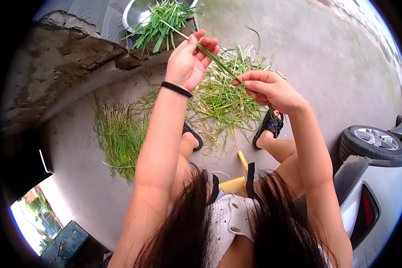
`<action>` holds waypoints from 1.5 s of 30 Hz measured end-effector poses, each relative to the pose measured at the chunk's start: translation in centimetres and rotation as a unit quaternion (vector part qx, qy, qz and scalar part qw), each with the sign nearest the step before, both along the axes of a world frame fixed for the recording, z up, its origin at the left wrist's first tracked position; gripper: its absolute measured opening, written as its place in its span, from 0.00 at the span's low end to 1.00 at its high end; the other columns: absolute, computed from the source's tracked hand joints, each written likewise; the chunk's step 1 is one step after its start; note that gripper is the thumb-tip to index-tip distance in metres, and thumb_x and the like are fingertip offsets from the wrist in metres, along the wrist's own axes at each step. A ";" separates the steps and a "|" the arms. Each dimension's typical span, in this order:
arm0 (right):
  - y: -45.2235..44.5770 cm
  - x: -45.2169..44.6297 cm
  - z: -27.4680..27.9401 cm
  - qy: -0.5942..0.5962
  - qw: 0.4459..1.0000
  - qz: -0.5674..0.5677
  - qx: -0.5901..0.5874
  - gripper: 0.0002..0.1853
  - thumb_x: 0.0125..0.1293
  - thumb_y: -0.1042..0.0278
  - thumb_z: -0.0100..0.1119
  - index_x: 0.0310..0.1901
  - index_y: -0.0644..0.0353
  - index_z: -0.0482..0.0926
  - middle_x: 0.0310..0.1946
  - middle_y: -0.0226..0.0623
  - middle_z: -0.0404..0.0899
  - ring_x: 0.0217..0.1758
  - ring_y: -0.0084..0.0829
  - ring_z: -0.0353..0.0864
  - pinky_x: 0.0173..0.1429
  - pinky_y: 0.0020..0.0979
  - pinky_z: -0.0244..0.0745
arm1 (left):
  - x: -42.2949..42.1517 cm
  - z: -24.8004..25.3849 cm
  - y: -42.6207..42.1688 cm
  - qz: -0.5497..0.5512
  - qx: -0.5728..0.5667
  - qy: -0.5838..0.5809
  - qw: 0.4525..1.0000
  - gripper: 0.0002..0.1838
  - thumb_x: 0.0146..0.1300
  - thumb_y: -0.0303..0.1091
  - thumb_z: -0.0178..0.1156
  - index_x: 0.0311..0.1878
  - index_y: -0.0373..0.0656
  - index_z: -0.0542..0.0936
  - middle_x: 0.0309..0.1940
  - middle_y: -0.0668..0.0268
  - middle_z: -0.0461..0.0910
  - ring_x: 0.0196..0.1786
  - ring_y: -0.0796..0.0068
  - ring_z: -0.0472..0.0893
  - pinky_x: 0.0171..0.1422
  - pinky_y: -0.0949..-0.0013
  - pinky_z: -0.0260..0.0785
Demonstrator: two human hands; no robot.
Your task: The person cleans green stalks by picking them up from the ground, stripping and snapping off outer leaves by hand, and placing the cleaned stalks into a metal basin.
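A few long green stalks (219, 63) with a pale end stretch between my two hands. My left hand (190, 60), a black band on its wrist, holds them near the pale end between thumb and fingers, the other fingers loosely curled. Lower down to the right, my right hand (268, 89) pinches the green part. Cut or trimmed green stalks (161, 22) lie over a metal bowl (130, 15) just beyond my left hand. Beneath my hands, a loose heap of green and yellowish leaves (219, 100) spreads on the ground.
A bundle of long green stalks (120, 138) lies on the ground at the left. A worn ledge (67, 58) stands at the upper left. My sandalled feet flank the loose heap. A yellow object (232, 185) is between my legs. A car wheel (373, 140) is at the right.
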State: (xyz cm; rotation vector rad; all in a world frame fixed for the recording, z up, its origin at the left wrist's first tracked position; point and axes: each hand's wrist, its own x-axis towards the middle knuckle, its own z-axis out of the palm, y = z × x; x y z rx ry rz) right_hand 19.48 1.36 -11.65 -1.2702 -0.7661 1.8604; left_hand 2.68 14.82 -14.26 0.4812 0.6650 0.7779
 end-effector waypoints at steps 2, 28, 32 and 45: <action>0.1 -0.1 0.2 -0.011 1.000 -0.002 0.001 0.12 0.63 0.70 0.46 0.47 0.60 0.74 0.18 0.19 0.63 0.19 0.12 0.56 0.21 0.16 0.52 | 0.1 -0.2 0.0 0.009 0.005 0.003 1.000 0.14 0.69 0.36 0.43 0.49 0.35 0.69 0.36 0.61 0.74 0.45 0.68 0.75 0.59 0.62 0.70; 0.5 -1.3 -3.2 -0.560 0.770 0.185 0.245 0.16 0.56 0.77 0.51 0.48 0.63 0.74 0.37 0.49 0.75 0.42 0.46 0.76 0.48 0.39 0.71 | -4.7 2.7 16.2 -0.045 0.105 0.241 0.964 0.23 0.67 0.48 0.45 0.53 0.36 0.65 0.41 0.60 0.71 0.41 0.74 0.68 0.44 0.70 0.63; 0.9 -1.6 -2.2 -0.539 0.787 0.214 0.211 0.17 0.58 0.73 0.54 0.50 0.62 0.72 0.39 0.46 0.75 0.44 0.45 0.75 0.49 0.39 0.70 | -7.6 2.0 22.3 0.028 0.257 0.360 0.896 0.41 0.60 0.65 0.43 0.66 0.43 0.52 0.62 0.55 0.60 0.60 0.60 0.65 0.64 0.56 0.56; -1.5 -5.8 -2.6 -0.514 0.763 0.329 0.213 0.10 0.52 0.71 0.58 0.36 0.63 0.73 0.26 0.36 0.72 0.36 0.37 0.73 0.45 0.34 0.68 | -14.4 -29.4 -0.9 -0.254 0.232 0.635 0.691 0.12 0.58 0.36 0.59 0.42 0.40 0.78 0.34 0.65 0.81 0.36 0.74 0.80 0.44 0.71 0.71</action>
